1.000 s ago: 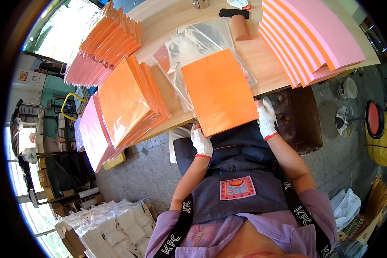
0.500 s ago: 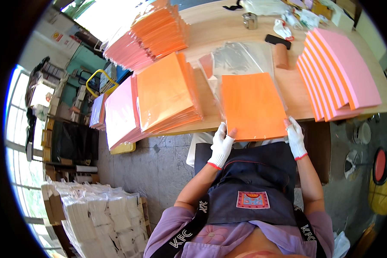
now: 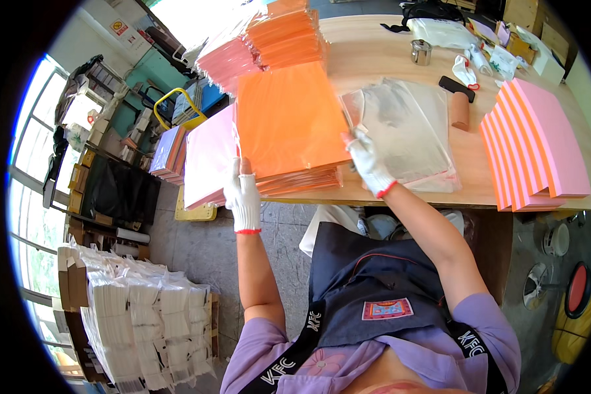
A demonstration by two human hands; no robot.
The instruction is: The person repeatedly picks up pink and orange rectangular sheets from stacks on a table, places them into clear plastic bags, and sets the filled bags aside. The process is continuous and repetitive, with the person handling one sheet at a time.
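Both my hands, in white gloves with bare fingertips, hold an orange paper pack in a clear sleeve [image 3: 289,118] above the orange stack [image 3: 308,182] at the table's front left. My left hand [image 3: 243,197] pinches its lower left corner, thumb on top. My right hand [image 3: 370,163] grips its right edge near the lower corner. Just right of that hand lies a loose pile of clear plastic sleeves [image 3: 414,131]. Left of the orange stack is a pink sleeved stack [image 3: 207,157], partly covered by the held pack.
Taller pink and orange stacks [image 3: 285,39] stand behind. At the right, pink and orange sheets [image 3: 538,144] form a staggered pile. A brown cylinder [image 3: 459,110], black phone [image 3: 457,88] and metal cup [image 3: 421,52] sit on the table [image 3: 368,59]. White bundles [image 3: 144,322] are piled at lower left.
My hands have carried the orange pack left, from over the clear sleeves to above the orange stack. The clear sleeves are now uncovered. The whole view has shifted slightly.
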